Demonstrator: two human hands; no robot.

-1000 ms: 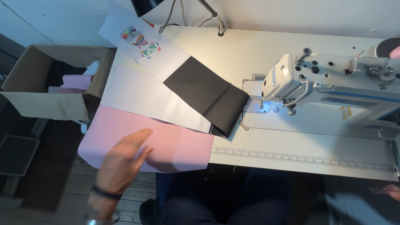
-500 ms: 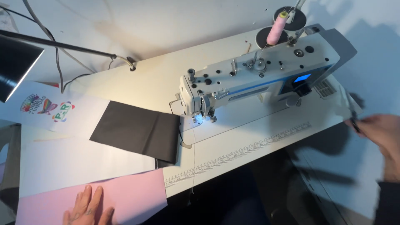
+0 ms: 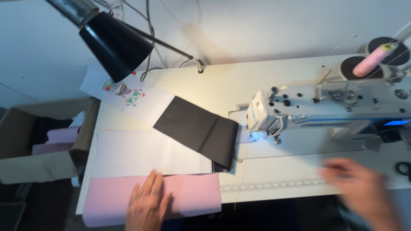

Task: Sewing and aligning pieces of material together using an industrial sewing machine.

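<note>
Two hands show over the white worktop (image 3: 222, 85). The left hand (image 3: 147, 205) lies flat on one pink fabric piece (image 3: 188, 199) at the near edge, fingers (image 3: 154, 184) spread apart and pressing down on it. The right hand (image 3: 364, 192) is blurred above the near right edge, by the printed ruler strip (image 3: 274, 185); whether its fingers are apart or together I cannot tell. Three more pieces lie beyond the pink one: one white sheet (image 3: 150, 154), one black fabric piece (image 3: 199, 133), and one white piece with a coloured print (image 3: 128, 94). One sewing machine (image 3: 334, 107) stands at right with one pink thread cone (image 3: 370, 62). One black lamp (image 3: 113, 42) hangs above; one cardboard box (image 3: 38, 145) sits at left.
</note>
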